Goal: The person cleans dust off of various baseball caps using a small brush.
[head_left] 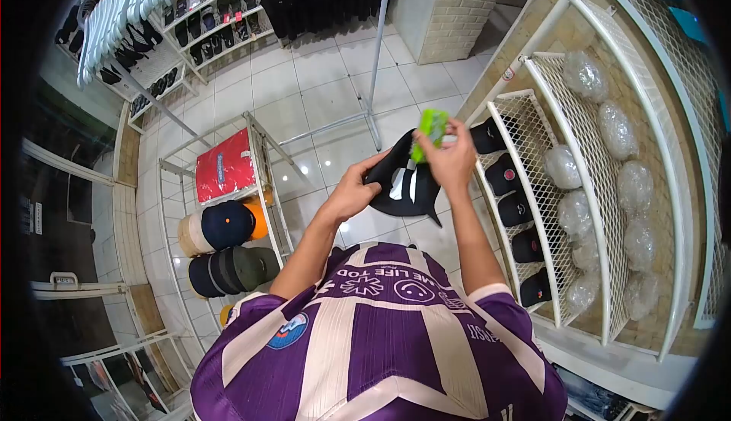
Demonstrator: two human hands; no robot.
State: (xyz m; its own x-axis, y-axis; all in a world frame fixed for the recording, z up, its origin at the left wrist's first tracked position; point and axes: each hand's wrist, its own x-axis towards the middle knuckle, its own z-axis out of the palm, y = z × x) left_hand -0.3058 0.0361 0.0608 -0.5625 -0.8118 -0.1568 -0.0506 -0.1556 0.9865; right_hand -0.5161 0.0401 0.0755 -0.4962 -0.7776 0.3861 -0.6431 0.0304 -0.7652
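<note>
In front of my chest, my left hand [352, 194] grips the edge of a black cap [425, 199], thumb on top and fingers underneath. A white patch [403, 183] shows on the cap's near side. My right hand [455, 161] is closed round a bright green handheld object [432, 124], whose exact kind I cannot tell. The green object sits right at the cap's upper right edge, overlapping it in this view, and a thin pale part extends from its lower end toward the white patch.
Mesh shelves [544, 151] on the right carry black caps [514, 208] and clear plastic domes [586, 78]. At left, a white wire rack [173, 215] bears a red package [225, 166] and stacked caps [228, 223]. A metal pole [375, 48] stands ahead; white hangers [137, 2] hang upper left.
</note>
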